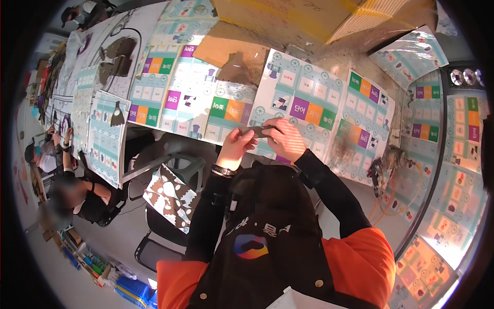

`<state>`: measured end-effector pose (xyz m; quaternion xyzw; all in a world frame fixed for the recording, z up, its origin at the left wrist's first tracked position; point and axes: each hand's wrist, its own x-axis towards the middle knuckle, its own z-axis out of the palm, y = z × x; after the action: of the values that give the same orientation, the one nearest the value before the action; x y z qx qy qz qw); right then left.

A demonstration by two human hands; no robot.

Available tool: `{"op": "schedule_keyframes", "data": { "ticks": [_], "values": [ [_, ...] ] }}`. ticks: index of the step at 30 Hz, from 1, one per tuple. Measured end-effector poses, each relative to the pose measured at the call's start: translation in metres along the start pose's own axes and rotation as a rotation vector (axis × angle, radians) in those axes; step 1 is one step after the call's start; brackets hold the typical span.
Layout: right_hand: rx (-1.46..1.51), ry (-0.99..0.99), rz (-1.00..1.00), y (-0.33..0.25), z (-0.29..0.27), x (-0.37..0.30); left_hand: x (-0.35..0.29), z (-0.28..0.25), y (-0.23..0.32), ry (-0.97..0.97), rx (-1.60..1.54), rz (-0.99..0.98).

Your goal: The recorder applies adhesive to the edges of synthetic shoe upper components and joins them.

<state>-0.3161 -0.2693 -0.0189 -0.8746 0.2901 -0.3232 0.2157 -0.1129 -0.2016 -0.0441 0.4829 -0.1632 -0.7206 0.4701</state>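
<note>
My left hand and my right hand meet over the near edge of the table. Between them they pinch a small dark brown piece, thin and flexible-looking, whose material I cannot make out. Printed sheets with purple, orange and green blocks lie under and beyond my hands. A larger flat brown piece rests partly on a cardboard sheet past my left hand.
More brown pieces lie at the far left, on a surface with black line drawings. A big cardboard box stands at the back. Right of the table hang a tool and hoses. A chair and seated people are at left.
</note>
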Motion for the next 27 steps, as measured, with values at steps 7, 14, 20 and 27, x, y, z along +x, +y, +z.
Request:
{"op": "schedule_keyframes", "data": {
  "ticks": [7, 14, 20, 27],
  "values": [
    [0.147, -0.175, 0.309, 0.019, 0.030, -0.020, 0.009, 0.000, -0.031, 0.168, 0.845, 0.594],
    [-0.160, -0.206, 0.302, 0.055, 0.087, -0.086, 0.052, -0.002, -0.122, 0.196, 0.724, 0.671],
    [-0.199, -0.180, 0.353, 0.055, 0.104, -0.090, 0.061, 0.003, -0.141, 0.261, 0.641, 0.653],
    [-0.126, -0.168, 0.357, 0.063, 0.106, -0.092, 0.065, 0.009, -0.137, 0.241, 0.584, 0.586]
  ]
}}
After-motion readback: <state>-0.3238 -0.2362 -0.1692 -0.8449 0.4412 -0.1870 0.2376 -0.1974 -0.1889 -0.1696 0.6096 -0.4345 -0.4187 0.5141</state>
